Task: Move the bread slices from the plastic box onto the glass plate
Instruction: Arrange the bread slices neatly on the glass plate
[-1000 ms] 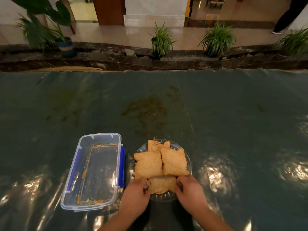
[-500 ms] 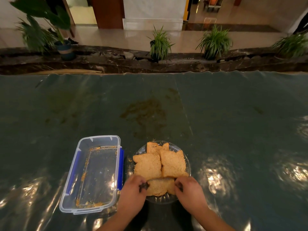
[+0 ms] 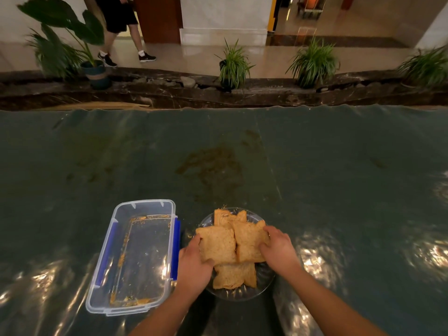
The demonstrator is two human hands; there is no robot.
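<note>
Since approx. half a sec earlier, both hands have been shifted from the near edge of the glass plate [image 3: 263,281] out to its flanks: the left hand [image 3: 194,264] is now laid against the left-side slice [image 3: 217,244], the right hand [image 3: 277,249] against the right-side slice [image 3: 248,241]. Plate and plastic box [image 3: 135,258] appear not to have been moved on the bench [image 3: 339,190].

Left fingers [image 3: 196,240] are curled round the outer edge of the left-side slice, w/ the thumb pressed near its near corner; right fingers [image 3: 268,232] are bent over the outer edge of the right-side slice. Whether either slice is truly pinched or only nudged cannot be told.

The relation to be watched: both slices lie inward of the fingers, side by side, touching along a seam that runs away from the person. Each hand is nearest its own slice, so any squaring-up would prob. be done by pressing inward from both sides.

Count: 4 bread slices are seen, all on the plate — one at the far rim [image 3: 224,217], two in the middle, one at the near rim [image 3: 234,275], overlapping. 1 plate, 1 box; no slices are left in the box, only orange crumbs [image 3: 121,259]. The transfer is judged done, bar tidying.
</note>
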